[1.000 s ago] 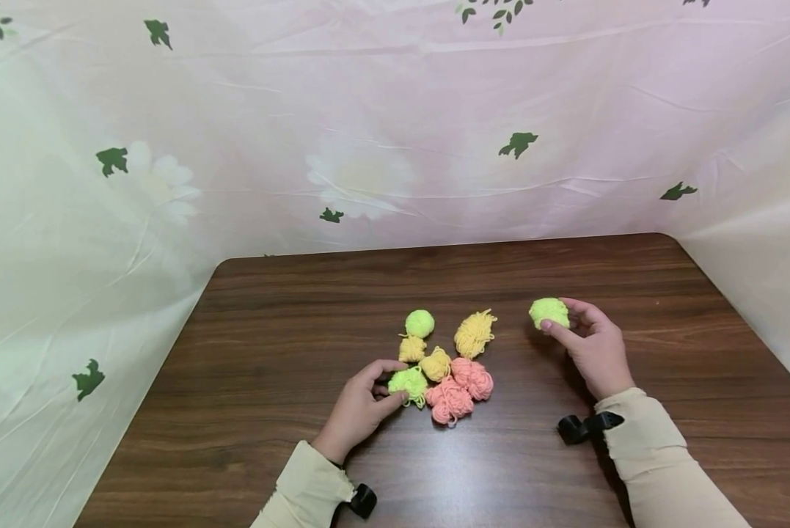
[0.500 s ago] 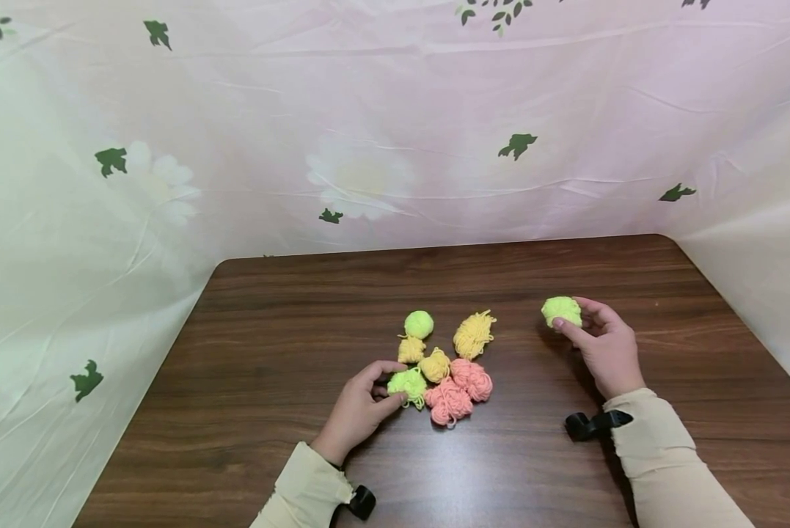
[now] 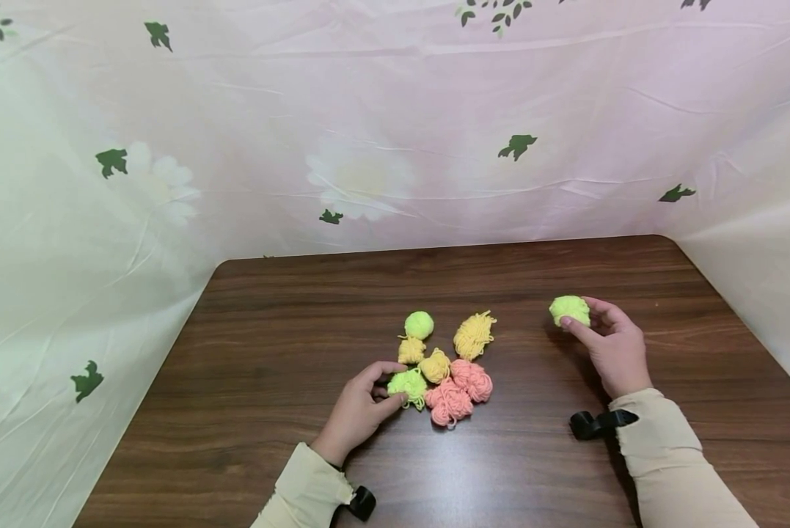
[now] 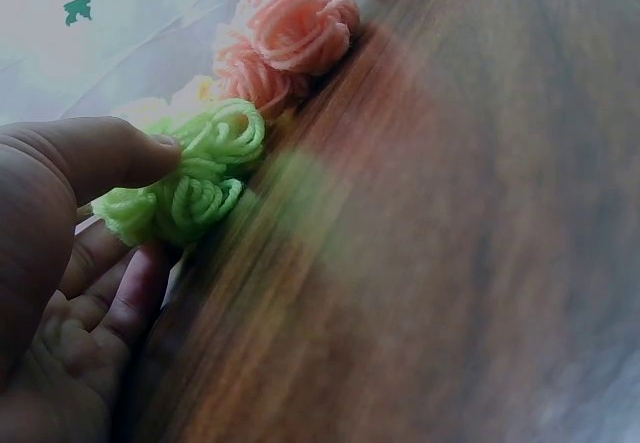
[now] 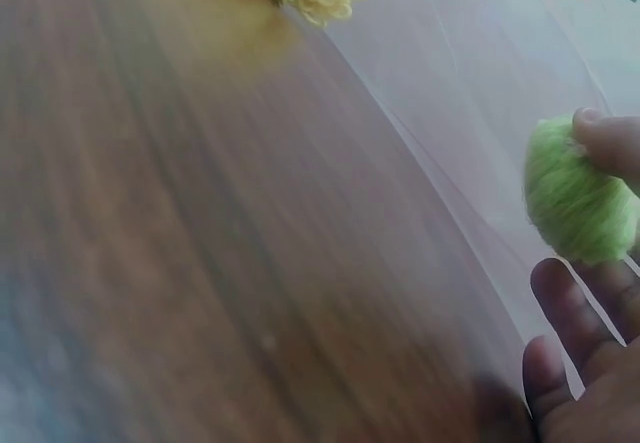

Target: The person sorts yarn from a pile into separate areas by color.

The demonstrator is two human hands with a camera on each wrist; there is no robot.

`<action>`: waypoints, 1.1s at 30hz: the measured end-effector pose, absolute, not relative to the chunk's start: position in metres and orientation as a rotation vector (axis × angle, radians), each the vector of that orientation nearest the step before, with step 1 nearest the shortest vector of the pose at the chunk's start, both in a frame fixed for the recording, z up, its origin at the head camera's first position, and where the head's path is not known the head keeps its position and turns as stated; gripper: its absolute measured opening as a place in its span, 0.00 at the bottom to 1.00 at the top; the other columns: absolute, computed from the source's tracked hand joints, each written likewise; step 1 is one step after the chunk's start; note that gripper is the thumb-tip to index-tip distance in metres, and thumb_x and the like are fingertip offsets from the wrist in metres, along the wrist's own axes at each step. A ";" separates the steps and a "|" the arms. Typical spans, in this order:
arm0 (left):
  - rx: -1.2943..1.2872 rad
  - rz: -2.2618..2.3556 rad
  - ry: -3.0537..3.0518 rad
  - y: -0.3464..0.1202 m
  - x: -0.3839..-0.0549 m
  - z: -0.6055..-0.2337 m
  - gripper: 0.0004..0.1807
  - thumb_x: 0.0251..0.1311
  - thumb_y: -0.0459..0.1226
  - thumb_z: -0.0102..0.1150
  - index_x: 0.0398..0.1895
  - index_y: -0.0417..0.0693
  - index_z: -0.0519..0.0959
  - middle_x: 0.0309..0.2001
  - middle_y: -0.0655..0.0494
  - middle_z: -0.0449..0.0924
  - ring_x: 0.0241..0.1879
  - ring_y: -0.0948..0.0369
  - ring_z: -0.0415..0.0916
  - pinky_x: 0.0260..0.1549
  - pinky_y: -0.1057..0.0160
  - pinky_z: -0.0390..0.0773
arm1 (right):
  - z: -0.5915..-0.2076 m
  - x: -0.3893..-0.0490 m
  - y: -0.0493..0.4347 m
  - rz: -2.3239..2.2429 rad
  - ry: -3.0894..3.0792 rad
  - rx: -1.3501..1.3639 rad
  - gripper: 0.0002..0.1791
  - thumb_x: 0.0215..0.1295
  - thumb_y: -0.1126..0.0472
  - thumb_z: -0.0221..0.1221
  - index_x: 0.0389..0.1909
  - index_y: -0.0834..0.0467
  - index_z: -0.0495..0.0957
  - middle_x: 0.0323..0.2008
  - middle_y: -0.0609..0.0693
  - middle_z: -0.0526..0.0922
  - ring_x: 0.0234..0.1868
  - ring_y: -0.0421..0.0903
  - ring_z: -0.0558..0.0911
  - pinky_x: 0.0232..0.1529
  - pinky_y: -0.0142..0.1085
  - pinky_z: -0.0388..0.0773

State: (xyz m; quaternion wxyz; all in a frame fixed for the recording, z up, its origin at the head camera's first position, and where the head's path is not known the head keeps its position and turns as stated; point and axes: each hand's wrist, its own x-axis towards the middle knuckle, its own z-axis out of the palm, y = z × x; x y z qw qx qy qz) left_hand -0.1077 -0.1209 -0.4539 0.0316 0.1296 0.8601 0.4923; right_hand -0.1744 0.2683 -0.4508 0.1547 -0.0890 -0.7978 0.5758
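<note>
My left hand (image 3: 358,407) pinches a loopy green yarn ball (image 3: 407,387) at the left of a cluster on the table; in the left wrist view the thumb lies over this green yarn (image 4: 200,178). Away to the right, my right hand (image 3: 612,348) holds a second green yarn ball (image 3: 569,312) between thumb and fingers. The right wrist view shows that ball (image 5: 575,193) raised off the wood. Beside the left hand sit two pink yarn balls (image 3: 472,380), two small yellow ones (image 3: 435,365) and a round green one (image 3: 419,325).
A longer yellow yarn bundle (image 3: 474,335) lies at the back right of the cluster. The dark wooden table (image 3: 289,315) runs back to a pale flowered cloth (image 3: 368,110) that hangs behind it and along both sides. A black strap (image 3: 602,424) circles the right sleeve.
My right hand has moved rightward with its green yarn ball, farther from the cluster. The left hand and the yarn on the table have stayed in place.
</note>
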 end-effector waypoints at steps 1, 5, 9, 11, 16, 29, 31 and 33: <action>0.399 1.516 2.649 -0.121 -0.108 -0.454 0.19 0.55 0.42 0.64 0.52 0.60 0.75 0.46 0.65 0.75 0.37 0.65 0.74 0.36 0.66 0.76 | -0.451 -0.174 0.269 1.645 -2.291 -0.263 0.30 0.53 0.55 0.67 0.57 0.58 0.72 0.41 0.43 0.76 0.40 0.38 0.73 0.33 0.19 0.73; 0.402 1.519 2.646 -0.121 -0.108 -0.454 0.20 0.56 0.42 0.64 0.52 0.60 0.75 0.47 0.65 0.75 0.37 0.65 0.74 0.36 0.66 0.76 | -0.450 -0.175 0.273 1.622 -2.308 -0.302 0.31 0.53 0.54 0.67 0.59 0.56 0.71 0.41 0.43 0.76 0.40 0.38 0.72 0.32 0.20 0.72; 0.405 1.522 2.644 -0.121 -0.108 -0.454 0.20 0.55 0.42 0.64 0.52 0.60 0.75 0.47 0.65 0.75 0.37 0.65 0.75 0.36 0.66 0.77 | -0.450 -0.175 0.279 1.602 -2.317 -0.345 0.32 0.53 0.53 0.67 0.60 0.54 0.70 0.40 0.41 0.75 0.39 0.38 0.70 0.29 0.21 0.71; 0.407 1.521 2.645 -0.121 -0.108 -0.454 0.20 0.55 0.42 0.64 0.52 0.60 0.75 0.47 0.65 0.75 0.37 0.65 0.75 0.36 0.66 0.77 | -0.450 -0.175 0.282 1.601 -2.314 -0.355 0.32 0.53 0.53 0.67 0.59 0.55 0.72 0.40 0.41 0.76 0.39 0.38 0.71 0.29 0.21 0.71; 0.405 1.523 2.645 -0.121 -0.108 -0.454 0.20 0.55 0.41 0.64 0.52 0.60 0.75 0.46 0.65 0.75 0.37 0.65 0.75 0.36 0.66 0.77 | -0.451 -0.175 0.286 1.580 -2.337 -0.346 0.30 0.52 0.53 0.67 0.56 0.58 0.74 0.40 0.40 0.76 0.40 0.37 0.72 0.31 0.20 0.72; 0.397 1.518 2.647 -0.120 -0.108 -0.454 0.19 0.55 0.41 0.64 0.52 0.61 0.75 0.47 0.65 0.75 0.38 0.64 0.75 0.36 0.66 0.77 | -0.451 -0.173 0.291 1.545 -2.462 -0.356 0.28 0.56 0.45 0.62 0.52 0.60 0.75 0.40 0.43 0.76 0.37 0.35 0.73 0.30 0.22 0.74; 0.400 1.524 2.643 -0.120 -0.108 -0.455 0.19 0.55 0.41 0.64 0.51 0.61 0.75 0.47 0.65 0.75 0.38 0.64 0.75 0.36 0.66 0.77 | -0.451 -0.173 0.291 1.569 -2.446 -0.360 0.28 0.57 0.46 0.62 0.52 0.60 0.75 0.39 0.42 0.76 0.37 0.34 0.74 0.30 0.22 0.74; 0.399 1.531 2.639 -0.120 -0.108 -0.455 0.19 0.55 0.41 0.65 0.51 0.61 0.75 0.46 0.64 0.75 0.38 0.64 0.75 0.36 0.66 0.77 | -0.450 -0.173 0.291 1.601 -2.423 -0.356 0.27 0.57 0.48 0.62 0.52 0.61 0.75 0.38 0.40 0.77 0.36 0.32 0.75 0.30 0.22 0.75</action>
